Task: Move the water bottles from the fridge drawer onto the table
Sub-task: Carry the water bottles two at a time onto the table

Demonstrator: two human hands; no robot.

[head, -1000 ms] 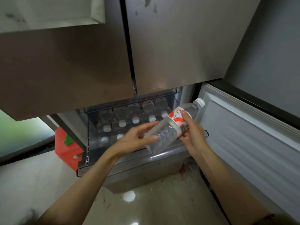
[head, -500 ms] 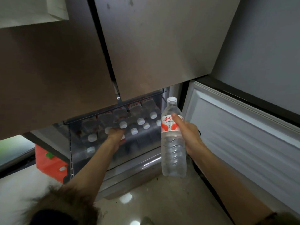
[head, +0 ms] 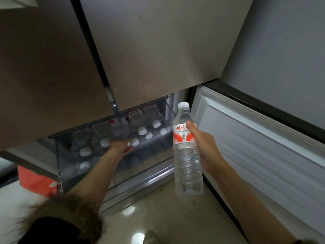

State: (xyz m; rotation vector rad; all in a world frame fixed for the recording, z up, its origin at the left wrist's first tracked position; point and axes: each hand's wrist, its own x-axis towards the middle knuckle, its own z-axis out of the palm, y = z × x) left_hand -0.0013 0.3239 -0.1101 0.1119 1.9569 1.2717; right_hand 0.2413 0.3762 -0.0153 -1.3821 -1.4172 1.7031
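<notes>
Bottle (head: 187, 155) in right hand (head: 205, 147), label "娃哈"

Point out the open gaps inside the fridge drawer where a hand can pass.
Free: the front strip of the fridge drawer, between its front wall and the nearest caps, right of the left hand. Crowded: the rear rows of water bottles, packed side by side.
</notes>
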